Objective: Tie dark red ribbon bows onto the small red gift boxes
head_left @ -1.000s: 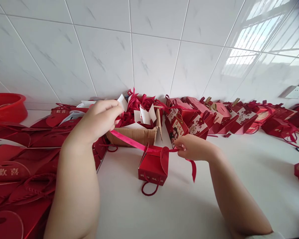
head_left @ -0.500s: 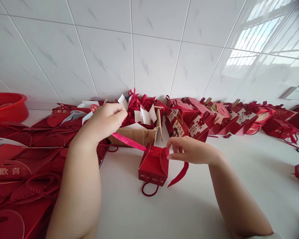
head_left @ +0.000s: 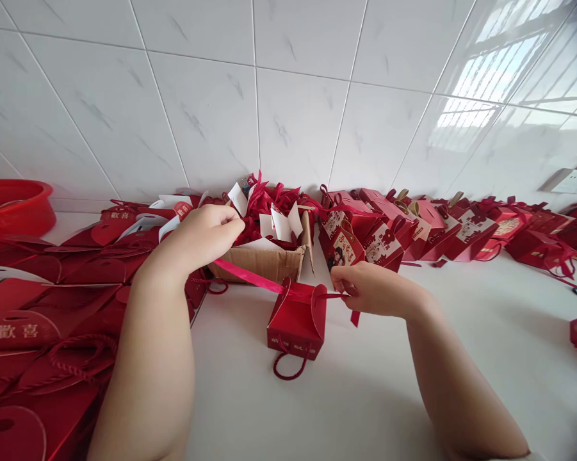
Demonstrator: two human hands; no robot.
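Observation:
A small red gift box (head_left: 295,323) with a cord handle stands on the white counter (head_left: 346,397) in the middle. A red ribbon (head_left: 254,276) runs through the flaps at its top. My left hand (head_left: 204,234) is closed on the ribbon's left end, up and to the left of the box. My right hand (head_left: 367,288) pinches the ribbon's right end just right of the box top, with a short tail hanging under the fingers.
A cardboard box (head_left: 269,259) full of red ribbons and white tags stands behind the gift box. Flat red box blanks (head_left: 33,320) are piled at left, a red basin (head_left: 12,205) at far left. Finished red gift boxes (head_left: 413,230) line the tiled wall at right.
My right hand has re-gripped the ribbon and pulled it rightward, so the loose tail hanging below it is now much shorter. My left hand has dropped slightly and stays closed on the ribbon.

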